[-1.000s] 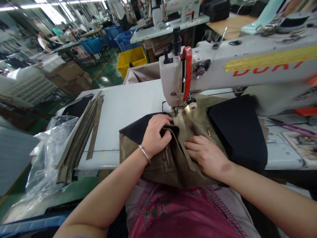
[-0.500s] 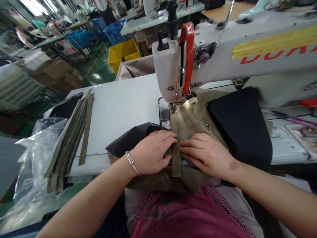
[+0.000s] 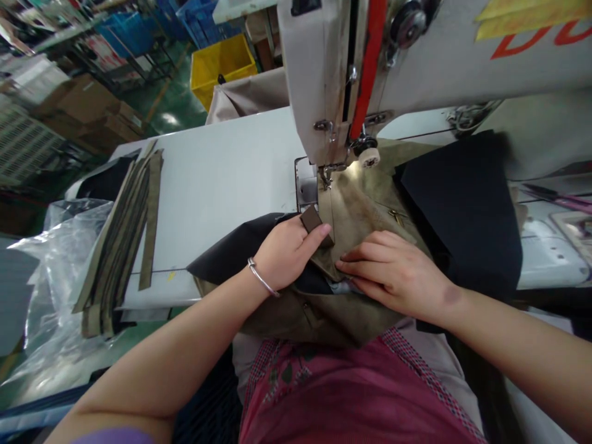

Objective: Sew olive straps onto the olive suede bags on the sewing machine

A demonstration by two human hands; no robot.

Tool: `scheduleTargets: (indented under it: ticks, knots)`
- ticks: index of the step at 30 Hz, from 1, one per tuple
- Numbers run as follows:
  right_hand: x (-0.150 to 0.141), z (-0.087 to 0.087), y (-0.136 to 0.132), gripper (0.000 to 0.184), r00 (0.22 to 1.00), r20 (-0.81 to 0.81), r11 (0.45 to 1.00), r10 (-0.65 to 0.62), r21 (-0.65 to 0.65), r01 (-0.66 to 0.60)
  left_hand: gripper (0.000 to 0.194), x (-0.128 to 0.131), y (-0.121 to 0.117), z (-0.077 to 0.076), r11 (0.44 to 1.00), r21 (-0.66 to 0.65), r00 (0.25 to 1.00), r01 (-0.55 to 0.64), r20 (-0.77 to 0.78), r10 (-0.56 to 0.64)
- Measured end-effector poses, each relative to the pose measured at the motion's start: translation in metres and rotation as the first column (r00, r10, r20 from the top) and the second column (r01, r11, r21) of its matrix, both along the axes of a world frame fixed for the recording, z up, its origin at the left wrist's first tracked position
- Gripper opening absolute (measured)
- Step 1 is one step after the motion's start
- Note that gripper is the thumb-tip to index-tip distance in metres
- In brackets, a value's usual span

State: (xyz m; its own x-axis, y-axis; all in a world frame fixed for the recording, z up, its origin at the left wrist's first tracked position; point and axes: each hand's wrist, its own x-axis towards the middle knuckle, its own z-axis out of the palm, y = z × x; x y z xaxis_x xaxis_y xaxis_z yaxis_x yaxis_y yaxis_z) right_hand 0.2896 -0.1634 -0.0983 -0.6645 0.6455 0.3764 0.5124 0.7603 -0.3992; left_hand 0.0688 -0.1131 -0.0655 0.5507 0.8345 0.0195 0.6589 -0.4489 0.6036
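Note:
Under the needle of the sewing machine (image 3: 326,176) lies an olive-brown fabric piece (image 3: 356,197) with a small zipper and dark lining. My left hand (image 3: 289,250) is closed on the loose end of an olive fabric strip (image 3: 313,221), thumb on top, the end folded up. The strip's far end runs under the presser foot. My right hand (image 3: 386,271) rests on the olive fabric to the right of the strip, fingertips together and pressing its edge. Dark lining (image 3: 235,250) spreads to the left of my left hand, and a dark panel (image 3: 467,209) lies at the right.
A bundle of olive strips (image 3: 118,240) lies at the table's left end, with clear plastic (image 3: 55,271) hanging beside it. Purple-handled scissors (image 3: 555,196) lie at the right. A yellow bin (image 3: 222,68) and cardboard boxes (image 3: 87,111) stand beyond the table.
My left hand has left the zippered part of the fabric, moved to the strip, and lifted and folded its end. My right hand stays on the fabric. The view has moved closer to the machine.

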Motion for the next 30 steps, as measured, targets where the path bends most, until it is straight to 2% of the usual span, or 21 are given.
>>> scheduleTargets:
  ticks: [8,14,26,28,30]
  knots:
    - [0.005,0.004,0.002,0.023,1.0,0.015,1.0,0.02,-0.008,-0.02,0.048,0.006,0.005,0.006,0.999,-0.018,0.999,0.036,-0.01,-0.037]
    - [0.007,0.003,0.003,0.022,0.999,0.014,1.0,0.029,0.003,-0.029,0.054,0.012,0.007,0.007,0.999,0.045,0.998,0.016,-0.054,-0.014]
    - [0.007,0.002,0.004,0.021,0.999,0.014,0.999,0.032,-0.016,-0.032,0.055,0.014,0.008,0.005,0.999,0.046,0.997,-0.02,-0.072,0.023]
    - [0.006,0.002,0.003,0.021,0.999,0.015,0.999,0.032,-0.006,-0.032,0.053,0.013,0.005,0.003,0.999,0.047,0.997,0.009,-0.075,-0.006]
    - [0.006,0.002,0.001,0.019,0.999,0.015,1.0,0.03,0.003,-0.03,0.041,0.009,-0.002,0.0,0.992,0.093,0.995,0.085,-0.064,-0.079]
